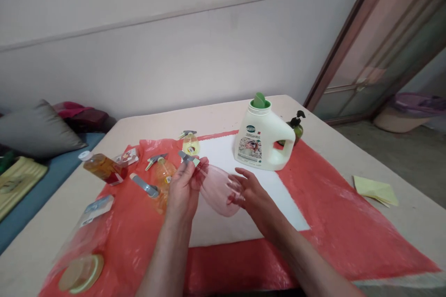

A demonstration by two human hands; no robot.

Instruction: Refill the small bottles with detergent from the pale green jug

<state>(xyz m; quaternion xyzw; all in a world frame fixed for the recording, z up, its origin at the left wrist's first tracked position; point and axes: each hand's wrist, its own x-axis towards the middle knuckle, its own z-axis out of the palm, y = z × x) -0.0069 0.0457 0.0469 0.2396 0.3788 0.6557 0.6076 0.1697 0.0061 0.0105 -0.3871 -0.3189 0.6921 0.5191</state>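
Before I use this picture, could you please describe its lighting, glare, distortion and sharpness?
Head view: soft light, a paler glow on the wall, whitish glare on the red sheet; same head view: the bin looks stretched near the right edge, and small print on the jug label is too soft to read.

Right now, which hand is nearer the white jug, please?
Right: the right hand is in front of the white jug; the left hand is farther away, front-left.

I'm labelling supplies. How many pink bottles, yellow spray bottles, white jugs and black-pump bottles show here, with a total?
Pink bottle: 1
Yellow spray bottle: 1
White jug: 1
Black-pump bottle: 1
Total: 4
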